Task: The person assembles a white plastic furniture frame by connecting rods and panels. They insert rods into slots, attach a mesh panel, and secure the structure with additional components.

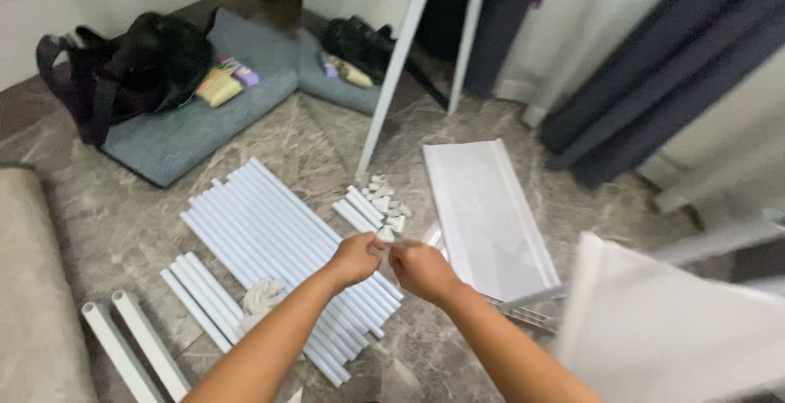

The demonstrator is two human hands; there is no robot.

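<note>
White plastic connector [386, 244] sits pinched between the left hand [353, 259] and right hand [421, 270], both grips clenched on it, above long tubes [278, 248] on the marble floor [311, 145]; seemingly the fitting-sorting step.

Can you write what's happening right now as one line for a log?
left hand: pinching small white piece | right hand: touching it | white tubes: on floor

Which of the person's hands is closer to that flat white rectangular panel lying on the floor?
The right hand. It hovers just beside the flat white rectangular panel, near its left edge. The left hand is farther off, over the row of long white plastic tubes.
</note>
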